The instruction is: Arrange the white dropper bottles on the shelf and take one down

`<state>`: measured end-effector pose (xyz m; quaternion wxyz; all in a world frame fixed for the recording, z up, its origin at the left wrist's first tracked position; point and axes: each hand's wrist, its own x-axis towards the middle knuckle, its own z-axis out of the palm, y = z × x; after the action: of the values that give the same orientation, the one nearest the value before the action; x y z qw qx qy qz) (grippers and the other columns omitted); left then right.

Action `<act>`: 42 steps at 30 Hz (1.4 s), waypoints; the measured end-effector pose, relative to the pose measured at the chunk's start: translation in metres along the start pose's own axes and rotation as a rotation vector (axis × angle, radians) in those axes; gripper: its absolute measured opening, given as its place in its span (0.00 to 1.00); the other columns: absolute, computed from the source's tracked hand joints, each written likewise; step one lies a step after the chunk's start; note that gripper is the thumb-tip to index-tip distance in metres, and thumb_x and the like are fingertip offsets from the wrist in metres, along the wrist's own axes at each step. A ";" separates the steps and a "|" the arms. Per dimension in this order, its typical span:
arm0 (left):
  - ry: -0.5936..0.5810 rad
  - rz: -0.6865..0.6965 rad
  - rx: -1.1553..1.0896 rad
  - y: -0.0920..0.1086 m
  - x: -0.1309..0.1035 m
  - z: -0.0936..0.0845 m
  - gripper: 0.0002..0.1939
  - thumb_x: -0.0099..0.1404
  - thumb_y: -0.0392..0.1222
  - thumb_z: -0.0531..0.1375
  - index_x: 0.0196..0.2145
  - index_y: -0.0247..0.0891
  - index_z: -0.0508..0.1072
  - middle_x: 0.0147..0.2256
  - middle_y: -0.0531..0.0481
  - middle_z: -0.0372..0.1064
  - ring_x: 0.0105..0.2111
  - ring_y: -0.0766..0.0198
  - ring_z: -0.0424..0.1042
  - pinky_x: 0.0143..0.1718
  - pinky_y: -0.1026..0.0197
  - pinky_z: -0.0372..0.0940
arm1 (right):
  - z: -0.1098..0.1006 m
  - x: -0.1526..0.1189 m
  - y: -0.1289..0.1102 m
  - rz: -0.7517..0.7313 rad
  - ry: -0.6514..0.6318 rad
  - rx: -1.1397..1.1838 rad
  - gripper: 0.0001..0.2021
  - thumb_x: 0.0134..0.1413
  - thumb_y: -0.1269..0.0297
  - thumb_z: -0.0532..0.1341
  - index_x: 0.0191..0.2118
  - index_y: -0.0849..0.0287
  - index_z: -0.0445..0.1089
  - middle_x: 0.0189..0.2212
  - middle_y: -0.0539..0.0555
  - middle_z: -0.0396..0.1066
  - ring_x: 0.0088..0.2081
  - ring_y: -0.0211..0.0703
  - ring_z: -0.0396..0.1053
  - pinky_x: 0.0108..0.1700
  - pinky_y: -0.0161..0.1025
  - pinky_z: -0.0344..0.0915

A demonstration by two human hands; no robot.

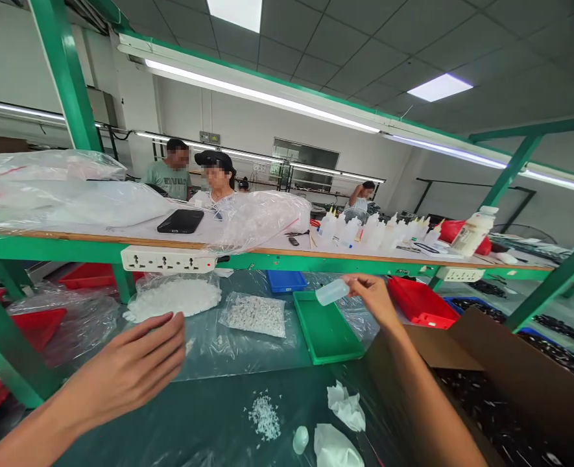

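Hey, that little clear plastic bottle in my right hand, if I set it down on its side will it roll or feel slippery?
The small bottle looks round, so it would probably roll if laid sideways. It seems empty and thin-walled, so likely very light; the right hand holds it with fingertips alone. Its smooth translucent plastic may be a bit slippery.

I see long lights [262, 95] at twelve o'clock, a green frame [63, 71] at ten, white walls [248, 126] behind.

The right hand [374, 298] pinches a small clear bottle [332, 292] above the green tray [325, 331]; the left hand [131, 370] hovers open near 2 bags of white pellets [174, 297].
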<state>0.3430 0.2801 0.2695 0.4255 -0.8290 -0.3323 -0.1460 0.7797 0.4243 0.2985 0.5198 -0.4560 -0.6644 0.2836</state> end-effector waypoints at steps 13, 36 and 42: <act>0.051 0.326 0.103 0.010 0.256 0.034 0.12 0.63 0.32 0.51 0.30 0.40 0.74 0.33 0.49 0.69 0.41 0.58 0.65 0.50 0.53 0.55 | -0.091 0.111 -0.059 -0.005 0.413 -0.714 0.24 0.46 0.44 0.59 0.25 0.66 0.72 0.17 0.55 0.65 0.22 0.41 0.65 0.28 0.38 0.57; 0.018 0.146 -0.001 0.006 0.332 0.058 0.21 0.65 0.31 0.43 0.47 0.37 0.72 0.61 0.52 0.54 0.63 0.62 0.43 0.59 0.61 0.49 | -0.083 0.157 -0.017 0.240 0.333 -1.035 0.30 0.43 0.39 0.60 0.44 0.60 0.75 0.39 0.70 0.71 0.33 0.53 0.62 0.32 0.45 0.50; 0.343 -0.231 0.121 0.003 0.201 -0.009 0.24 0.70 0.30 0.39 0.60 0.43 0.55 0.63 0.56 0.49 0.63 0.69 0.44 0.62 0.65 0.44 | -0.090 0.153 -0.010 0.237 0.322 -1.066 0.35 0.40 0.34 0.58 0.48 0.56 0.72 0.45 0.71 0.69 0.41 0.61 0.63 0.31 0.46 0.49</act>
<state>0.4931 0.3576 0.3786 0.5054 -0.7214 -0.3559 -0.3124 0.8556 0.5489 0.3997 0.2770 -0.7641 -0.5726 -0.1077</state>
